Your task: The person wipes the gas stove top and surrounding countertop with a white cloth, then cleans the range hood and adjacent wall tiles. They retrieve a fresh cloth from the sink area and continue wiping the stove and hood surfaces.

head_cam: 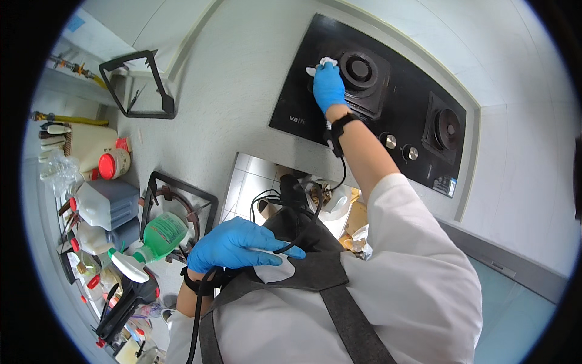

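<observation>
My right hand (329, 86), in a blue glove, presses a crumpled white cloth or tissue (328, 61) on the black glass gas hob (291, 98), beside a round burner (359, 69). My left hand (238, 245), gloved in blue too, is in front of my dark apron (318, 270). Between its fingers is a white cloth or paper (274, 271), and a black cable passes by the fingertips. Two metal control knobs (390, 141) and a second burner (448, 128) lie right of my right forearm. Black straps sit around both wrists.
A pan support (169, 102) stands at the upper left of the grey counter (218, 86). Another pan support (210, 200) lies beside a green spray bottle (166, 232). Large jugs (107, 204), a red-lidded jar (113, 164) and a knife block (91, 141) line the left side.
</observation>
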The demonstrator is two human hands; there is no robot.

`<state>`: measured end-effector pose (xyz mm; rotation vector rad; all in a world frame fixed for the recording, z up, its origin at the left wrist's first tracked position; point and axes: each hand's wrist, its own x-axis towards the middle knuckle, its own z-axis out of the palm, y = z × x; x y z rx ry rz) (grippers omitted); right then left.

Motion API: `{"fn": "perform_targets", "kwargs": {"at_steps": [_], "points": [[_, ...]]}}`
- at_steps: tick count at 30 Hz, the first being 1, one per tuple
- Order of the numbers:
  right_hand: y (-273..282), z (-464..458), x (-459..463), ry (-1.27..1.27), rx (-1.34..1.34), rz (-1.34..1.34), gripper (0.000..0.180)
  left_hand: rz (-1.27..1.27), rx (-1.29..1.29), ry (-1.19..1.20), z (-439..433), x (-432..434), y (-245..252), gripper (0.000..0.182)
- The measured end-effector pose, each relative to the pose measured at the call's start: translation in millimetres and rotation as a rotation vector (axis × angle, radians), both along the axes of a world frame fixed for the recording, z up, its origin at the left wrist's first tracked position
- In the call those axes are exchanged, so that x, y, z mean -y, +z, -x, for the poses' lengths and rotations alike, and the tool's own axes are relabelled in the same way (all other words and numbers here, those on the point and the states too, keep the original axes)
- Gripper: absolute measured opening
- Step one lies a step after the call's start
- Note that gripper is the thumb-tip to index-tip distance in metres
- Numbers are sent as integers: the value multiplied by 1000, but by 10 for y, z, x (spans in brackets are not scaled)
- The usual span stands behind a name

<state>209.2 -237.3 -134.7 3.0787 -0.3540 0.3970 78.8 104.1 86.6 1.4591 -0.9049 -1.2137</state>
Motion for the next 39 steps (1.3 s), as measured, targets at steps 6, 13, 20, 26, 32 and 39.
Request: {"fn": "perform_targets", "kwargs": {"at_steps": [6, 13, 20, 26, 32, 39], "points": [[-63, 1096, 329, -213, 40, -218, 23, 3, 44, -34, 1, -116, -19, 23], [242, 981, 311, 156, 322, -175, 18, 47, -40, 66, 61, -166, -97, 22], [-39, 381, -302, 215, 87, -296, 27, 84, 110, -22, -7, -49, -80, 30], [148, 1170, 367, 87, -4, -175, 27, 135, 42, 24, -35, -144, -3, 32], [67, 1651, 923, -123, -70, -49, 22, 49, -52, -32, -55, -248, 34, 29], [443, 1889, 1174, -440, 42, -1155, 20, 94, -18, 21, -4, -435, 31, 28]]}}
